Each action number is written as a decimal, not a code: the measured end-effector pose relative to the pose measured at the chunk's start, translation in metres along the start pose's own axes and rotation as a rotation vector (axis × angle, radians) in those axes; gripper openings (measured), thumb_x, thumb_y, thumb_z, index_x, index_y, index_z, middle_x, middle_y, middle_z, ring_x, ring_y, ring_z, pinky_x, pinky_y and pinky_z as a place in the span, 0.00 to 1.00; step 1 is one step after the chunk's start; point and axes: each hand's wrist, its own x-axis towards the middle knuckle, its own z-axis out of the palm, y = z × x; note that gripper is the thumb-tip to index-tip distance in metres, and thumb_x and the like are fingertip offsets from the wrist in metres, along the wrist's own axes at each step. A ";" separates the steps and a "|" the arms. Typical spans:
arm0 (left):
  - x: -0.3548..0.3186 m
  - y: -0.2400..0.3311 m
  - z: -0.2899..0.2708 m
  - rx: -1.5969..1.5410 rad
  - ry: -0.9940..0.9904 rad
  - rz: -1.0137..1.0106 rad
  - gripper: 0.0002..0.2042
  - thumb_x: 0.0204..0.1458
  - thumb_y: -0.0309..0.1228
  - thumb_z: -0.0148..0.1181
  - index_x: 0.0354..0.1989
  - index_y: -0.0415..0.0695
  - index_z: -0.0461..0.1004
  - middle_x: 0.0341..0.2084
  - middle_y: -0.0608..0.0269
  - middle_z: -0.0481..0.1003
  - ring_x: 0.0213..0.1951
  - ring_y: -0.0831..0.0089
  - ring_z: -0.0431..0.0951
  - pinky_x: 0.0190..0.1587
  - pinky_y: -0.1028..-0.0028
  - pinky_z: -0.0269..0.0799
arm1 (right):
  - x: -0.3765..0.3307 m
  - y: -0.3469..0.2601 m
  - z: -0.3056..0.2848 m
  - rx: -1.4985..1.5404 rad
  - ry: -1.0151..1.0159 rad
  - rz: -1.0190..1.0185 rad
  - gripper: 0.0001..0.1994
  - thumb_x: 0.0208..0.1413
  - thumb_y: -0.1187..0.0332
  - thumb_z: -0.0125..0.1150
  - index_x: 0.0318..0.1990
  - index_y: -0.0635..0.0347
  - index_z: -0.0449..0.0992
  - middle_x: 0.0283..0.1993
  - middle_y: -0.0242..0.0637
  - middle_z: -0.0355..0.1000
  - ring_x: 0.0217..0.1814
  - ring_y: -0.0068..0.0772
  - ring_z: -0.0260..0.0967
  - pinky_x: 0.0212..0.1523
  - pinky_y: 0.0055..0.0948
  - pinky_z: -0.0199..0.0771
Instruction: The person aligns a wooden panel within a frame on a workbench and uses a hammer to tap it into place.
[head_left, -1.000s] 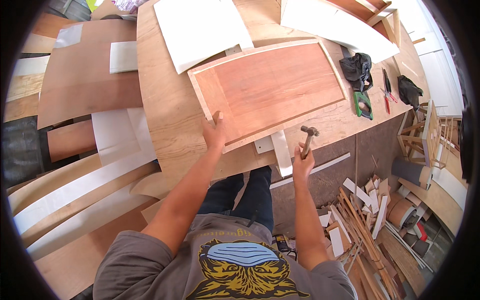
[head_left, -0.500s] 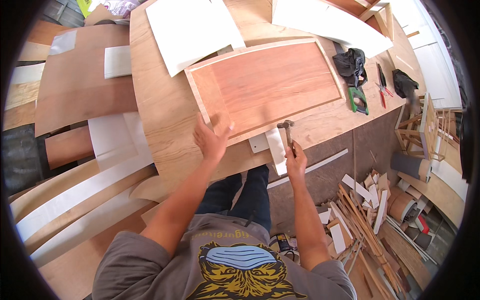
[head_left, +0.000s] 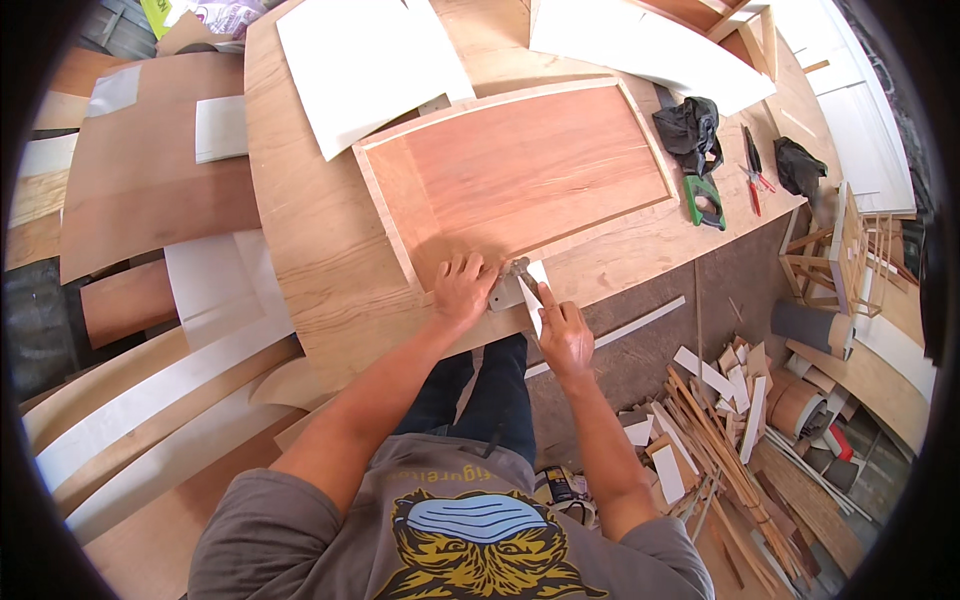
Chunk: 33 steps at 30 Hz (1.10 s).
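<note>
Plywood tabletop takes up more of the view than anything else we see, its near edge just in front of our legs. On it lies the framed panel, reddish brown with a paler wooden border, set at a slant so that its near left corner comes closest to us. Down on the floor to our right spreads a pile of offcuts, thin sticks mixed with white scraps. Beyond the panel, we have a white sheet at the left and a curved white board at the right. A black bag sits just beside the panel's right end. Our right hand is wrapped firmly round a hammer handle. Our left hand lies over the near border, fingers bent and close together; we cannot tell whether the fingertips pinch anything small. Between us and the panel, a white strip juts past the table edge, beneath the hammer. Near the black bag rests a green-handled saw. The hammer has its head right beside our left fingertips, at the border. Farther right lies a slim red-handled tool.
</note>
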 end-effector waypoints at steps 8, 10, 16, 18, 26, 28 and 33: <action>0.004 0.001 -0.005 -0.009 0.014 0.036 0.12 0.55 0.33 0.66 0.47 0.56 0.86 0.36 0.68 0.72 0.42 0.64 0.75 0.43 0.61 0.68 | -0.004 0.008 0.006 -0.067 0.059 0.011 0.28 0.58 0.71 0.69 0.68 0.43 0.78 0.31 0.37 0.68 0.32 0.42 0.75 0.30 0.42 0.79; 0.004 0.000 -0.004 0.005 0.003 0.059 0.15 0.55 0.31 0.64 0.51 0.56 0.86 0.37 0.67 0.73 0.43 0.64 0.75 0.42 0.61 0.70 | -0.003 0.005 0.003 -0.039 0.013 0.037 0.28 0.59 0.72 0.68 0.69 0.49 0.77 0.31 0.39 0.69 0.32 0.45 0.74 0.31 0.44 0.78; 0.003 -0.003 -0.002 -0.033 -0.037 0.069 0.19 0.54 0.28 0.62 0.55 0.55 0.85 0.41 0.67 0.74 0.44 0.63 0.77 0.40 0.62 0.71 | -0.001 0.004 -0.002 -0.062 -0.012 0.083 0.28 0.59 0.72 0.69 0.69 0.50 0.76 0.30 0.39 0.69 0.31 0.45 0.74 0.31 0.43 0.78; 0.005 -0.002 -0.001 -0.026 0.002 0.076 0.20 0.53 0.27 0.63 0.55 0.56 0.85 0.39 0.67 0.74 0.43 0.63 0.77 0.39 0.61 0.72 | 0.001 0.002 -0.006 -0.033 0.021 0.062 0.28 0.59 0.73 0.69 0.69 0.50 0.76 0.31 0.39 0.70 0.31 0.45 0.75 0.31 0.43 0.78; 0.004 -0.002 -0.005 0.008 -0.063 0.084 0.22 0.53 0.29 0.63 0.58 0.55 0.83 0.41 0.68 0.74 0.45 0.64 0.77 0.41 0.62 0.72 | -0.002 0.002 -0.004 -0.029 -0.060 0.070 0.28 0.59 0.73 0.68 0.69 0.50 0.76 0.33 0.40 0.72 0.32 0.45 0.75 0.32 0.43 0.78; 0.004 -0.003 -0.002 -0.016 -0.008 0.090 0.21 0.53 0.28 0.63 0.57 0.55 0.83 0.41 0.67 0.74 0.45 0.64 0.77 0.41 0.63 0.72 | -0.001 0.001 -0.005 0.040 0.047 -0.027 0.27 0.61 0.73 0.67 0.69 0.49 0.76 0.33 0.41 0.72 0.33 0.47 0.76 0.33 0.45 0.78; 0.004 -0.001 -0.004 -0.010 -0.032 0.076 0.21 0.53 0.29 0.63 0.57 0.55 0.83 0.41 0.66 0.74 0.46 0.64 0.77 0.41 0.63 0.72 | 0.005 0.002 -0.004 0.110 -0.014 0.119 0.25 0.64 0.72 0.64 0.69 0.50 0.76 0.33 0.44 0.72 0.33 0.50 0.76 0.34 0.47 0.77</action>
